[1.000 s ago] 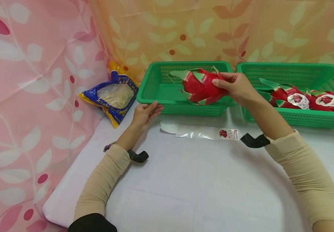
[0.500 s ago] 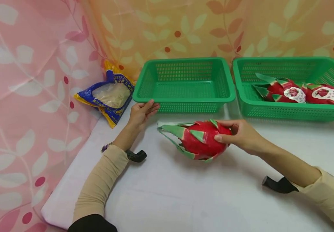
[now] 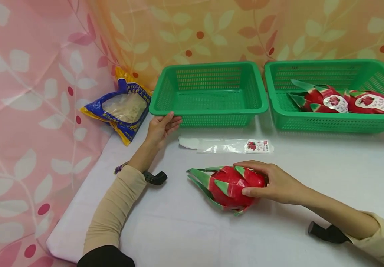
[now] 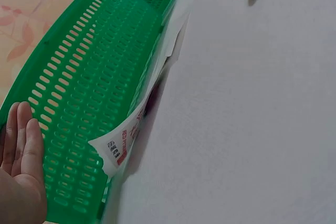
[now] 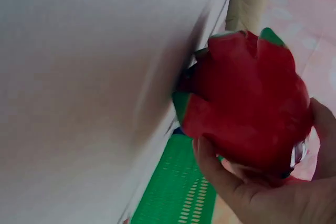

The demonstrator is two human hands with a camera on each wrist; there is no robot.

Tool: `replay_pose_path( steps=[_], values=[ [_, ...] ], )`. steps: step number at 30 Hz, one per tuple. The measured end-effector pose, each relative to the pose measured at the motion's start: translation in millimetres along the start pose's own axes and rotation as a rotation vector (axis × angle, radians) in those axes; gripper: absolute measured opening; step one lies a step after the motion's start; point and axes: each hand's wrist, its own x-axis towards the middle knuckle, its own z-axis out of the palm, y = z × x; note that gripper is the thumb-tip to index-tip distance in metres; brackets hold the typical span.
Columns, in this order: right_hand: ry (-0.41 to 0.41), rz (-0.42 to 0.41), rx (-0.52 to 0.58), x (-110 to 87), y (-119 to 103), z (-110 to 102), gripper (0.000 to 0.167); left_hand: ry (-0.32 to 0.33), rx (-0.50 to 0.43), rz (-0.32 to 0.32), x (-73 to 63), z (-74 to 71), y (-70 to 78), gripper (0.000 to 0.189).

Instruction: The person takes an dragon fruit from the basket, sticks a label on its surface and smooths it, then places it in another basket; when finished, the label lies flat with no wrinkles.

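Observation:
My right hand grips the blunt end of a red dragon fruit with green-tipped scales, its leafy end pointing left. The fruit is low at the white table's surface in front of the baskets. In the right wrist view, thumb and fingers curve round the dragon fruit from either side. My left hand is at the front left corner of a green plastic basket with nothing in it, thumb at the rim. The left wrist view shows that hand's fingers straight beside the basket's slotted wall.
A second green basket at the right holds two dragon fruits with white oval labels. Between the left basket and the held fruit lies a white and clear plastic strip with a label. A blue and yellow food bag leans at the left.
My right hand has brought the dragon fruit from over the left basket toward me, down to the table. The plastic strip, covered midway, shows again. My left hand has stayed at the basket corner.

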Motion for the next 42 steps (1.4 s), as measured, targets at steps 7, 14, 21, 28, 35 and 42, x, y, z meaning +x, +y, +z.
replay_pose_path(
  steps=[7,14,21,28,35,42],
  values=[
    [-0.129,-0.038,0.058,0.6,8.3,-4.8,0.065,-0.029,-0.012,-0.026,-3.8,1.3,-1.5,0.02],
    [-0.186,-0.107,-0.009,-1.3,7.0,-5.7,0.076,-0.015,-0.027,-0.018,-2.8,1.9,-1.6,0.019],
    [-0.235,-0.167,0.008,2.0,12.7,-23.4,0.075,-0.051,0.017,-0.041,-1.6,4.2,-2.1,0.019],
    [0.033,0.047,-0.125,29.2,37.6,-72.1,0.046,-0.329,0.337,-0.118,-0.7,16.9,-6.4,0.019],
    [0.121,0.104,-0.412,60.0,62.1,-79.5,0.045,-0.681,0.752,-0.039,3.1,49.0,-24.5,0.031],
    [0.094,0.075,-0.503,75.2,68.8,-72.9,0.046,-0.743,0.894,-0.018,5.0,70.1,-45.2,0.033]
  ],
)
